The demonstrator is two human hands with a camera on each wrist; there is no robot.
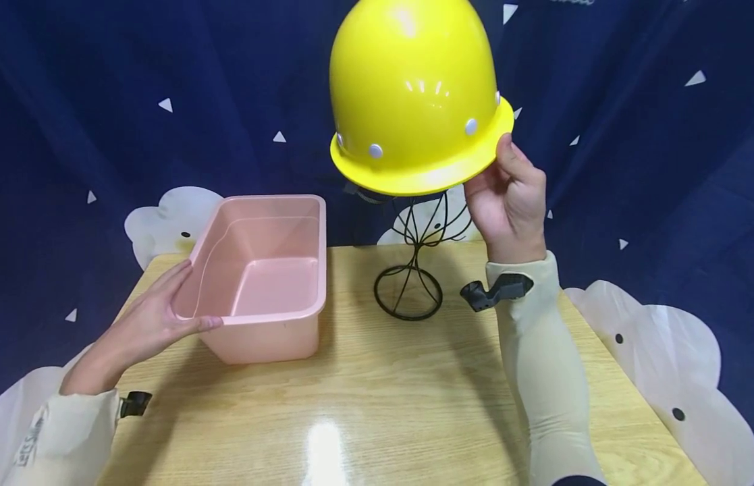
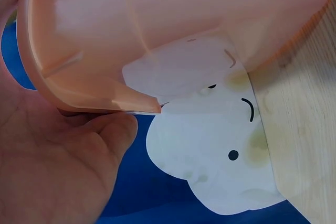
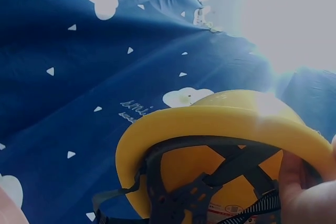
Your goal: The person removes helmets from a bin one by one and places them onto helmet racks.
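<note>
A yellow hard hat point(image 1: 413, 88) is held up by my right hand point(image 1: 507, 199), with the thumb on the brim's outer side and the fingers underneath. Inside it, the right wrist view shows a dark suspension harness point(image 3: 231, 169) and a strap. Below and behind the hat, a black wire stand point(image 1: 417, 263) rests on the table, its upper part hidden. My left hand point(image 1: 148, 317) touches the near left corner of a pink plastic bin point(image 1: 273, 325), fingers extended along the left side and thumb along the near side. The bin's inside shows nothing in it.
The wooden table point(image 1: 377, 412) has a dark blue curtain point(image 1: 243, 81) with white triangles and clouds behind it and at both sides. Bright light glares in the right wrist view. Each wrist wears a black camera mount point(image 1: 498, 291) over a beige sleeve.
</note>
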